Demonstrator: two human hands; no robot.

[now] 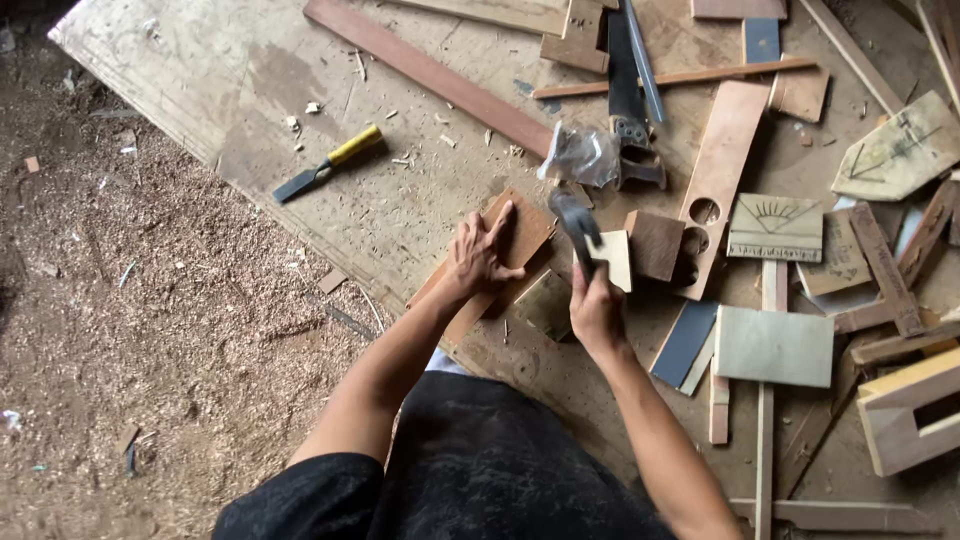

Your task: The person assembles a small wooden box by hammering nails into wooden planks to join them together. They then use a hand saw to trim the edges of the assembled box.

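One head-worn camera looks steeply down, close over the plywood board (300, 90) and sawdust floor (120, 330)

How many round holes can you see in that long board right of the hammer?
2: one hole shows fully in the long board; a second sits just below it, partly covered by a dark wood block. More may be hidden.

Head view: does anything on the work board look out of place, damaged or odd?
Nothing is damaged. The chisel lies alone near the board's left edge, apart from the offcuts, and wood chips and sawdust are scattered about.
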